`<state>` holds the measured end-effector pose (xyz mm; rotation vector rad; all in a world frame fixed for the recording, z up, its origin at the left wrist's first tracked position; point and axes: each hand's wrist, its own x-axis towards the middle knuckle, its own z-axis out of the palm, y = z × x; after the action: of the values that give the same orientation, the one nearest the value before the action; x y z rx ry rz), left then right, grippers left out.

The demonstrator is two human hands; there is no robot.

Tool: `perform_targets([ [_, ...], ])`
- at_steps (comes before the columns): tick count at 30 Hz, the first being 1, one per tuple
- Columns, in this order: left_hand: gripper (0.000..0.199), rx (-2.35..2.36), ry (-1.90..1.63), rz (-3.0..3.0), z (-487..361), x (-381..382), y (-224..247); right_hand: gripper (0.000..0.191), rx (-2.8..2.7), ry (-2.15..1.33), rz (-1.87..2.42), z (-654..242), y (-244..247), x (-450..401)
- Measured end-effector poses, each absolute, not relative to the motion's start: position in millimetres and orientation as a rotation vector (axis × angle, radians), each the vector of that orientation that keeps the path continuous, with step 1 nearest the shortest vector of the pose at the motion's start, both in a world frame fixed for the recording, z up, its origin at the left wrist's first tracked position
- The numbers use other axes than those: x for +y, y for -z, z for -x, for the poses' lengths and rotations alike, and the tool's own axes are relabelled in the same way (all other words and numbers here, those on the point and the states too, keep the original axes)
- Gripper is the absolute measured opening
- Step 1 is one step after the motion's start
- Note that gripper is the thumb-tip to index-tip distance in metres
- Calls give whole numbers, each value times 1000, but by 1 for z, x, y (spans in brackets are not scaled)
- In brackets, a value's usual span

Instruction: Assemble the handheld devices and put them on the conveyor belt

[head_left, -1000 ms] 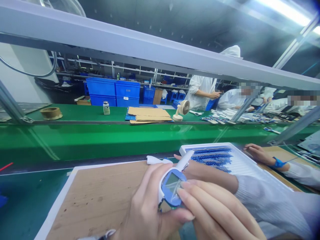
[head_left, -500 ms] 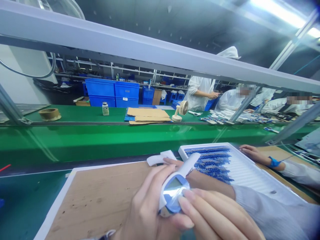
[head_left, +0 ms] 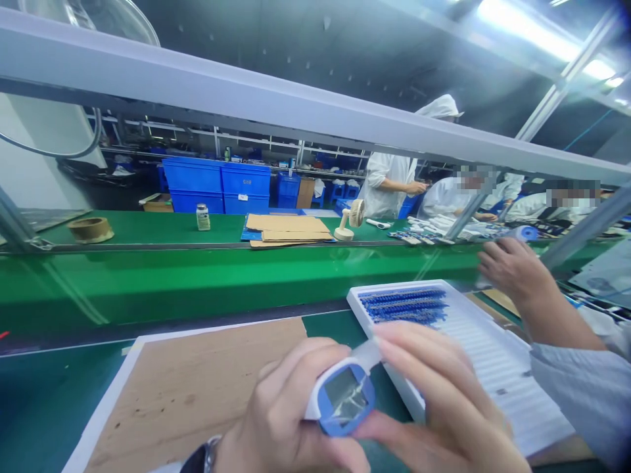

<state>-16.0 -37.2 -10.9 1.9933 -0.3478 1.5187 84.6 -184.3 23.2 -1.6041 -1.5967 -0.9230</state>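
A green bench [head_left: 44, 387] is running along the near side. White-edged cardboard [head_left: 197, 387] is lying flat on it, and a white tray [head_left: 497, 384] is resting to the right. Beyond, a green ledge [head_left: 148, 226] is carrying, from left to right, a tape roll [head_left: 91, 231], an upright bottle [head_left: 202, 218], stacked brown sheets [head_left: 296, 226], a fan [head_left: 355, 213], a white handheld [head_left: 378, 224] and a pile of white and blue parts [head_left: 424, 230].
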Motion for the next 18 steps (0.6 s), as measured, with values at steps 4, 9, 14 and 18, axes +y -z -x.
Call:
perform_targets([
  [4,52,-420,-1408,-1968,13,-34,13,53,-1761,739,1637,-104,-36,-179],
  [9,44,-435,-1349,-2068,13,-28,12,36,-1880,374,1670,-103,-41,-178],
  [14,47,-411,-1136,-2060,16,-27,20,28,-1817,377,1638,-88,-34,-182],
  [18,51,-409,-835,-2095,19,-24,26,33,-1639,420,1663,-75,-10,-187],
])
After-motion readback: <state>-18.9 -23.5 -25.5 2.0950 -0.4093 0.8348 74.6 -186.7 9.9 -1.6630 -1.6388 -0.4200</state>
